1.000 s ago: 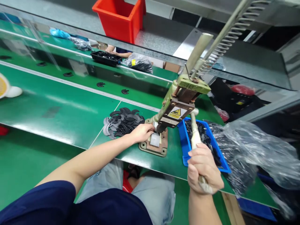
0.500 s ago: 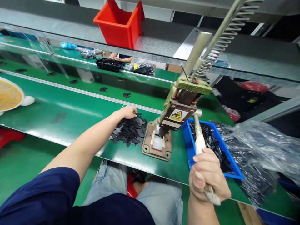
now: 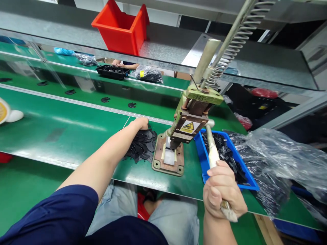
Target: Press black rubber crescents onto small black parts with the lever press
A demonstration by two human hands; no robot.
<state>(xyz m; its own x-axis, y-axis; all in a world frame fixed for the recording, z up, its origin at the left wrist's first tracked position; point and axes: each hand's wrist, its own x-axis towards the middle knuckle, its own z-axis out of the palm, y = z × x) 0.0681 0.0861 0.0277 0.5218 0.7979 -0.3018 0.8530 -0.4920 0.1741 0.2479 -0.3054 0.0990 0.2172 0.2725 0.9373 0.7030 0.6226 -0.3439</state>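
Note:
My right hand (image 3: 224,192) is wrapped round the pale, worn lever handle (image 3: 213,154) of a green arbor press (image 3: 192,115). The press stands on a brown base plate (image 3: 157,164) with a whitish block (image 3: 169,157) on it, and its ram hangs low over that block. Left of the base lies a pile of flat, curved black plastic pieces (image 3: 143,144). My left hand (image 3: 141,123) reaches to the far edge of this pile. Its fingertips are turned away and hidden, so whether they hold a piece does not show.
A blue bin (image 3: 201,160) of small black parts stands right of the press, beside clear plastic bags (image 3: 278,163). Behind runs a green belt (image 3: 89,103) with spaced black pieces. A red bin (image 3: 119,37) sits on the metal shelf. Another person's hands (image 3: 119,64) work beyond.
The view has shifted, so the press and bins appear further left. My left hand has moved slightly right over the pile's far edge. My right hand keeps its hold on the lever handle.

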